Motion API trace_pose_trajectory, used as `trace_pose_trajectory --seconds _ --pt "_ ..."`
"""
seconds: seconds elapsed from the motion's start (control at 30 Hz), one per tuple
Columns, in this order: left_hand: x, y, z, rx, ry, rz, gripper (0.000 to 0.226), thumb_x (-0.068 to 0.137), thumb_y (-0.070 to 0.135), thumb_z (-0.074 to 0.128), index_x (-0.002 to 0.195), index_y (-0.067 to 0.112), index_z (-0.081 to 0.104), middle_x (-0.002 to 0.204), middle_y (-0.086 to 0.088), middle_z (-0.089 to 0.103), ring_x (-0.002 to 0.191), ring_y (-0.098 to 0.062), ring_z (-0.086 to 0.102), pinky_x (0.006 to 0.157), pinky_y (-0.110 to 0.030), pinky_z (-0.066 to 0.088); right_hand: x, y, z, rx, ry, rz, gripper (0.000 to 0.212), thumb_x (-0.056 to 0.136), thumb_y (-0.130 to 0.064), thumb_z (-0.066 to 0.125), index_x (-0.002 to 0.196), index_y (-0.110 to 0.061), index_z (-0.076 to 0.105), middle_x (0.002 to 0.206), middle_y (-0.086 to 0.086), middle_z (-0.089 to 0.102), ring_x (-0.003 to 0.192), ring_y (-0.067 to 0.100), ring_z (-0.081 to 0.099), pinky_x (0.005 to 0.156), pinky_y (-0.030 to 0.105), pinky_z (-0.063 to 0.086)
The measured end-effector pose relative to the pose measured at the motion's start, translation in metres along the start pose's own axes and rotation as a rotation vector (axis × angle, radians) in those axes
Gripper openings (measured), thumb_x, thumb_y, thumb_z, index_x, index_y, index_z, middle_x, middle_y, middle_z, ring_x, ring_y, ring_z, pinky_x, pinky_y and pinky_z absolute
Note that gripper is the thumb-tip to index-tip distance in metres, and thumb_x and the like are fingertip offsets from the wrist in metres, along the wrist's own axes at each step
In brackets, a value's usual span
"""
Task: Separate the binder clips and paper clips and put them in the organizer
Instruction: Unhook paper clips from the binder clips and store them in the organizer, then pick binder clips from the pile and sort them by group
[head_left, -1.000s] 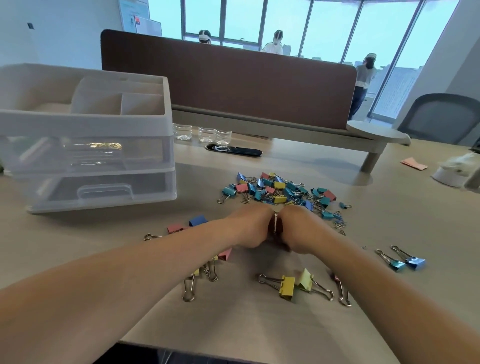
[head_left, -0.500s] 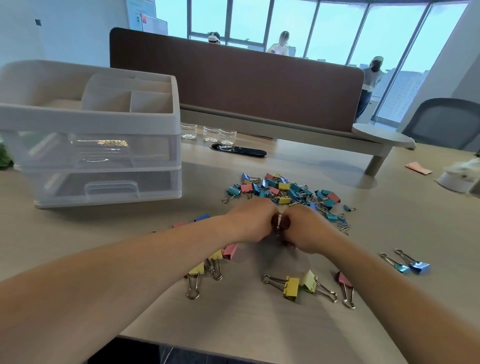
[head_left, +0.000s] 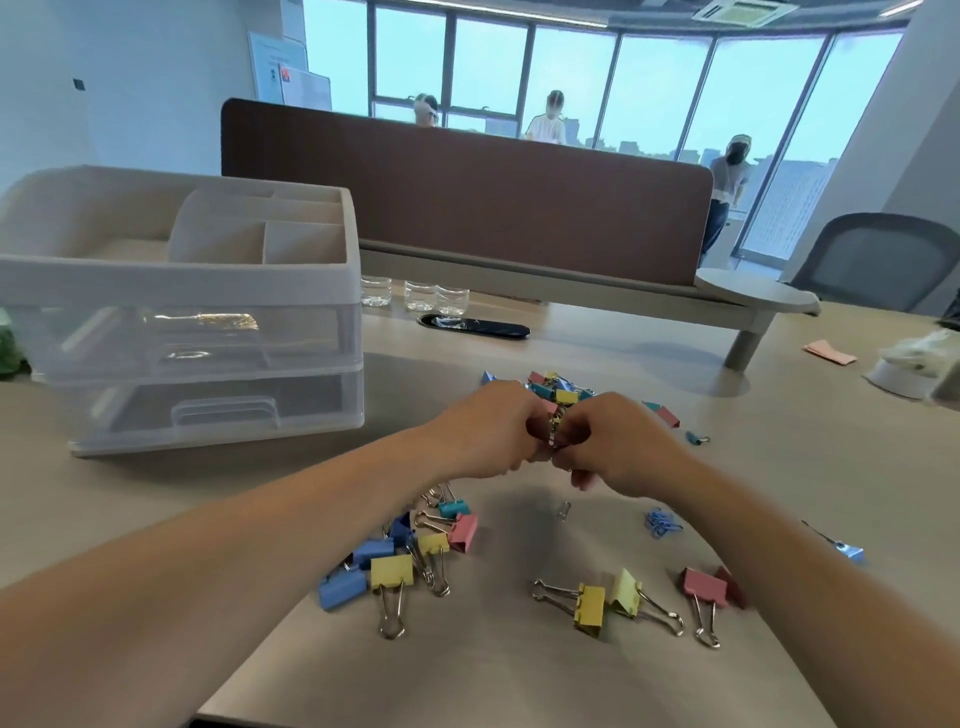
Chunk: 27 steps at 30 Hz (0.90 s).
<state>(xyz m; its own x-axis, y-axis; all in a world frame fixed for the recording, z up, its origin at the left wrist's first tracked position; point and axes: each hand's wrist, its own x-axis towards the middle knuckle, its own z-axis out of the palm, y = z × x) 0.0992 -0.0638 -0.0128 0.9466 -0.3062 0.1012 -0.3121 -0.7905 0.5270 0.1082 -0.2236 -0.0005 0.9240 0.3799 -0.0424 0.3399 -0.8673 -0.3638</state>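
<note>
My left hand (head_left: 491, 428) and my right hand (head_left: 621, 441) meet above the table, knuckles up, both pinching a small metal clip (head_left: 555, 431) between their fingertips. Behind them lies a mixed pile of coloured clips (head_left: 558, 387), partly hidden. Nearer me, a group of blue, yellow and pink binder clips (head_left: 395, 564) lies to the left. Two yellow binder clips (head_left: 608, 603) and a pink binder clip (head_left: 704, 590) lie to the right. A silver paper clip (head_left: 563, 511) and blue paper clips (head_left: 658, 524) lie below my right hand. The white organizer (head_left: 176, 280) with clear drawers stands at the left.
A brown desk divider (head_left: 467, 197) runs across the back, with three small glasses (head_left: 415, 295) and a black cable slot (head_left: 475, 326) before it. A pink note (head_left: 829, 352) and a white object (head_left: 906, 371) lie far right. A blue binder clip (head_left: 844, 550) lies beside my right forearm.
Both hands have lifted off the table and moved a little away from me, still joined on the clip. The view has tilted up, and more binder clips now show under my left forearm.
</note>
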Motion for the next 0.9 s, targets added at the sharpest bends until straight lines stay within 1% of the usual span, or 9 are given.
trace_pose_trajectory --seconds 0.1,0.2,0.3,0.4,0.53,0.63,0.7,0.8,0.9 --pt "-0.004 -0.005 -0.014 0.009 0.018 -0.008 0.013 0.09 0.023 0.065 0.082 0.017 0.073 0.065 -0.002 0.066 0.052 -0.009 0.057 0.053 -0.022 0.047 0.002 -0.013 -0.008 0.048 0.009 -0.027 0.007 0.089 -0.017 0.07 0.083 -0.019 0.068 0.063 -0.005 0.071 0.057 0.002 0.068 0.066 0.02 0.048" --pt "-0.01 -0.011 -0.035 0.016 0.058 -0.023 0.012 0.089 0.027 0.066 0.083 0.019 0.074 0.066 -0.004 0.067 0.052 -0.013 0.058 0.053 -0.026 0.05 0.009 -0.033 -0.015 0.042 0.027 -0.055 0.009 0.089 -0.015 0.07 0.081 -0.02 0.067 0.065 -0.005 0.071 0.054 0.0 0.067 0.064 0.018 0.049" --pt "-0.019 -0.016 -0.066 0.074 0.115 -0.033 0.01 0.088 0.027 0.067 0.084 0.02 0.073 0.065 -0.002 0.068 0.052 -0.014 0.06 0.056 -0.028 0.054 0.019 -0.062 -0.029 0.049 0.057 -0.121 0.01 0.088 -0.013 0.07 0.081 -0.02 0.068 0.07 -0.001 0.074 0.059 0.006 0.071 0.07 0.025 0.058" --pt "-0.03 -0.024 -0.112 0.105 0.189 -0.054 0.015 0.086 0.026 0.068 0.075 0.017 0.072 0.061 -0.004 0.067 0.049 -0.014 0.059 0.053 -0.028 0.053 0.034 -0.102 -0.049 0.015 0.077 -0.201 0.01 0.087 -0.015 0.069 0.078 -0.019 0.069 0.068 -0.001 0.074 0.062 0.008 0.071 0.074 0.027 0.058" --pt "-0.043 -0.041 -0.172 0.127 0.25 -0.116 0.013 0.086 0.023 0.068 0.075 0.018 0.073 0.061 -0.002 0.068 0.046 -0.008 0.058 0.051 -0.02 0.047 0.065 -0.156 -0.067 0.069 0.067 -0.285 0.005 0.087 -0.015 0.07 0.088 -0.01 0.072 0.071 0.0 0.075 0.063 0.006 0.072 0.081 0.032 0.059" --pt "-0.047 -0.058 -0.206 0.103 0.29 -0.169 0.011 0.086 0.021 0.069 0.078 0.015 0.073 0.06 -0.002 0.067 0.043 -0.003 0.055 0.046 -0.011 0.043 0.09 -0.192 -0.075 0.079 0.078 -0.317 0.005 0.084 -0.012 0.073 0.087 -0.008 0.073 0.074 0.004 0.076 0.071 0.014 0.074 0.084 0.036 0.059" --pt "-0.047 -0.069 -0.223 0.087 0.312 -0.191 0.013 0.085 0.021 0.07 0.077 0.012 0.074 0.058 -0.003 0.066 0.043 -0.004 0.054 0.045 -0.009 0.041 0.107 -0.212 -0.078 0.05 0.113 -0.321 0.004 0.08 -0.009 0.075 0.084 -0.008 0.074 0.077 0.007 0.076 0.079 0.021 0.074 0.085 0.038 0.058" --pt "-0.045 -0.086 -0.238 0.033 0.354 -0.251 0.011 0.084 0.016 0.071 0.081 0.006 0.074 0.063 -0.008 0.068 0.05 -0.011 0.06 0.05 -0.011 0.045 0.131 -0.234 -0.074 0.027 0.141 -0.303 0.007 0.079 -0.007 0.072 0.086 -0.005 0.075 0.084 0.014 0.076 0.079 0.027 0.073 0.081 0.037 0.057" --pt "-0.04 -0.1 -0.243 -0.012 0.354 -0.307 0.011 0.082 0.014 0.072 0.087 0.004 0.074 0.07 -0.013 0.072 0.055 -0.015 0.067 0.056 -0.014 0.051 0.149 -0.246 -0.065 -0.109 0.204 -0.296 0.011 0.083 -0.011 0.068 0.089 -0.005 0.075 0.089 0.01 0.074 0.07 0.023 0.06 0.071 0.032 0.055"
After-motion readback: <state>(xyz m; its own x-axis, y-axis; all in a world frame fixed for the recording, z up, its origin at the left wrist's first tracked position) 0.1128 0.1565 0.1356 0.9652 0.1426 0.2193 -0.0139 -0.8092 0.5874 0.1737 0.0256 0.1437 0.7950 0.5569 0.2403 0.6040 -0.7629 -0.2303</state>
